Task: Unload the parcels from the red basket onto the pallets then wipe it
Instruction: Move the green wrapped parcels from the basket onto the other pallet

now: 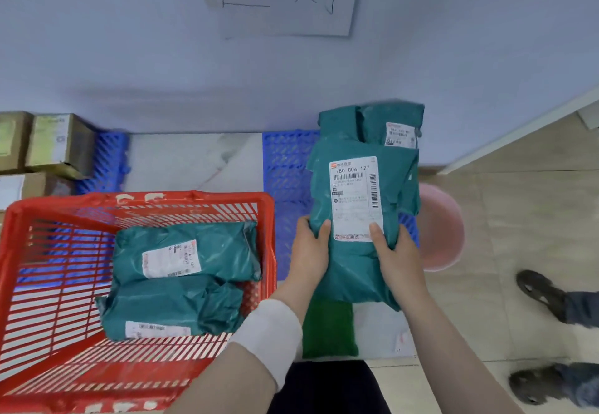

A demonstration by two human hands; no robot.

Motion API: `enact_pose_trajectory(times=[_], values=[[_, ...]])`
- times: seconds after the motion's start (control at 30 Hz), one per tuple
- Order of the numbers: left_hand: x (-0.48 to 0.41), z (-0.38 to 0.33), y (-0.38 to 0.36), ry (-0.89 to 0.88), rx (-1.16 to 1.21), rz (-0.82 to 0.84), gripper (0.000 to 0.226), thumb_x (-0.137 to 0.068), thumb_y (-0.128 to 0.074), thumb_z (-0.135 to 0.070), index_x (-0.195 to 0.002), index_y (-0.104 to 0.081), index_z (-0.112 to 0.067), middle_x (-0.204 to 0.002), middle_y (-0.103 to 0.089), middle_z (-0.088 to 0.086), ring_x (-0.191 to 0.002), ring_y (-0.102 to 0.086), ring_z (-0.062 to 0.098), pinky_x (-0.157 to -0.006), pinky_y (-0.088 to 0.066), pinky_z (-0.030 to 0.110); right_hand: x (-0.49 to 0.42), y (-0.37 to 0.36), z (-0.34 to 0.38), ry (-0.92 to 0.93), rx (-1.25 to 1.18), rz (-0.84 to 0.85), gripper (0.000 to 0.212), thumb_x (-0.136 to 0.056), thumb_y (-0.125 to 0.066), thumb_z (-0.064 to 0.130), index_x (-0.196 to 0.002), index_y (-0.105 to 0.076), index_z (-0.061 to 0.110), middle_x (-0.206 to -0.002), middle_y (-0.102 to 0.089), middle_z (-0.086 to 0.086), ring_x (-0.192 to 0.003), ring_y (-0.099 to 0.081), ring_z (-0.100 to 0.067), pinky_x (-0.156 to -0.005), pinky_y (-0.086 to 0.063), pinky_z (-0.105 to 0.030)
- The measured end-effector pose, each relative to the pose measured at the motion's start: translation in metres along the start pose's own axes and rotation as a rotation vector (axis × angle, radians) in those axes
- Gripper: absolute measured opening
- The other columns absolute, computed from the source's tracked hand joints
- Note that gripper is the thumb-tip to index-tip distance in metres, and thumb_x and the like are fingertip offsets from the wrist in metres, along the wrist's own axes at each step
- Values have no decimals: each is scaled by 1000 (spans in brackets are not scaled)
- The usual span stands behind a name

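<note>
1. Both hands grasp one teal parcel (356, 193) at its near end. The left hand (308, 251) is on the left edge and the right hand (393, 251) on the right, with fingers (306, 227) clenched round the edges and thumbs on top.
2. The held parcel hangs over the right pallet (288, 160). Its far end overlaps a laid parcel (372, 121) resting there against the wall.
3. It looks like a soft plastic mailer, crumpled and sagging, so probably light and not fragile. The film seems slick, so a grip across both edges, or a palm under the middle, should hold better than a corner pinch.
4. The red basket (139, 199) stands to the left with two teal parcels not yet unloaded. The upper one (188, 251) lies partly on the lower one (168, 310). Wiping has not begun.
5. Boxes (58, 141) sit on the left pallet (110, 154). A round pink thing (440, 228) is just right of the right pallet, a green cloth (327, 329) lies by the person's legs, and another person's shoes (538, 290) are at far right.
6. The laid parcel takes the pallet's far right, while the bare grid to its left looks free.
</note>
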State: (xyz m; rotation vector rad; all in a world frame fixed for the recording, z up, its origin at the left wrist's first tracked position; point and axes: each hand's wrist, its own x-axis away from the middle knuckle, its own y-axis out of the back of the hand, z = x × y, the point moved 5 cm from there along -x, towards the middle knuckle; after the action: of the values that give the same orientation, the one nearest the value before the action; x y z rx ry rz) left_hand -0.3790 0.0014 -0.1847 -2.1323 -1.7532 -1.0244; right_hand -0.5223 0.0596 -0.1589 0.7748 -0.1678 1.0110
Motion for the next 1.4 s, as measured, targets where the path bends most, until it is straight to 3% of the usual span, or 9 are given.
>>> enact_pose_trajectory(times=[0.27,0.37,0.43,0.53,0.7,0.9,1.03,1.33,1.4], values=[[-133,-17,-10,131,-29,-177,38,-94,-49,-19,-125,-42,0,-126,-55,16,-115,-52,29,-86,-37,26,-142,-54,27,73,130,72,35,-92,-52,35,-111,-54,6,-112,-62,-12,-105,-56,-29,-78,-40,-28],[-181,-9,-14,188,-16,-241,39,-92,-50,-17,-127,-40,-2,-130,-53,14,-117,-51,28,-91,-39,30,-186,-82,26,92,212,120,39,-92,-48,40,-114,-54,9,-113,-62,-12,-105,-57,-30,-82,-45,-34],[-204,-1,-18,218,1,-259,40,-92,-51,-16,-129,-40,-7,-131,-52,10,-117,-51,27,-90,-39,30,-206,-96,23,103,289,132,42,-93,-42,46,-107,-58,10,-106,-63,-11,-99,-57,-28,-74,-44,-32],[-230,7,-23,227,20,-257,37,-92,-51,-16,-127,-42,-10,-131,-52,8,-115,-52,26,-94,-42,32,-223,-109,24,151,452,73,49,-95,-36,49,-94,-60,6,-96,-62,-12,-89,-57,-30,-65,-38,-30],[-255,16,-30,256,33,-254,33,-93,-49,-17,-124,-45,-7,-128,-54,8,-113,-53,26,-88,-40,28,-238,-127,31,208,655,51,46,-98,-34,40,-94,-60,2,-97,-63,-14,-90,-59,-33,-65,-37,-32],[-256,14,-32,296,-7,-212,38,-94,-46,-16,-131,-44,-7,-133,-53,9,-119,-50,26,-93,-38,28,-237,-128,33,198,695,106,46,-96,-36,43,-105,-59,4,-107,-61,-15,-98,-58,-34,-69,-38,-33],[-241,0,-24,300,-60,-227,41,-92,-46,-21,-133,-42,-14,-134,-51,6,-121,-48,27,-101,-38,37,-225,-118,30,174,613,97,46,-93,-42,47,-116,-57,11,-115,-58,-11,-105,-55,-32,-78,-43,-36],[-138,-53,12,-93,-245,-164,35,-92,-46,-17,-127,-50,-16,-129,-56,2,-115,-53,21,-104,-36,37,-154,-68,37,173,454,-48,39,-93,-45,36,-120,-54,10,-117,-58,-11,-115,-46,-28,-80,-40,-33],[-101,-59,27,-203,-272,-150,31,-91,-48,-15,-122,-54,-15,-126,-59,0,-114,-54,19,-101,-38,31,-122,-59,43,218,431,-58,35,-92,-47,33,-116,-56,9,-113,-59,-12,-111,-47,-29,-85,-40,-36]])
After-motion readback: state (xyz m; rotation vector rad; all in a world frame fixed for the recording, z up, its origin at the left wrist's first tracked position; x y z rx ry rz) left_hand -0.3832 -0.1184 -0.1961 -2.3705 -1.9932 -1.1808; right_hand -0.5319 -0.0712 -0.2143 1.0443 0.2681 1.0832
